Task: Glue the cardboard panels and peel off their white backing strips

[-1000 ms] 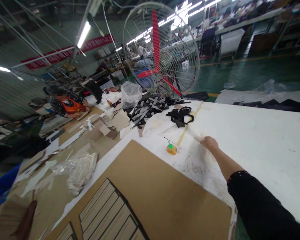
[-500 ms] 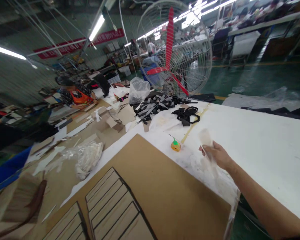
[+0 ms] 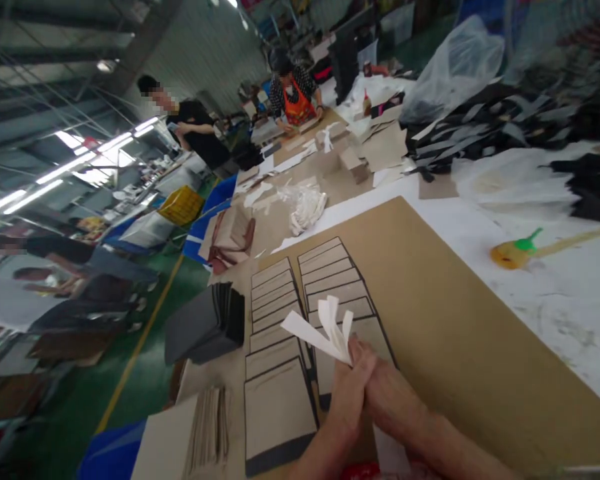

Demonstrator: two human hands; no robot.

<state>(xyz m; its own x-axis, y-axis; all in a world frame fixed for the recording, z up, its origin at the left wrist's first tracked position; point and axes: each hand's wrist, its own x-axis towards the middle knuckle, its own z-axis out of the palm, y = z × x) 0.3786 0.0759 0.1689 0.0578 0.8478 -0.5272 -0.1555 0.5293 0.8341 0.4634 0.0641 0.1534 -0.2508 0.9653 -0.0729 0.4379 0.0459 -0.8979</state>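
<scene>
Protruding from both clasped hands (image 3: 367, 390), white paper strips (image 3: 325, 328), above cardboard sheet (image 3: 445, 333)

Fluorescent ceiling tubes (image 3: 55, 175) glare upper left; scene evenly bright, soft shadows. Motion blur top right; wide-angle warp at edges.

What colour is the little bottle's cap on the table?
Green, on an orange-yellow bottle lying on the white table; the head view shows it.
</scene>
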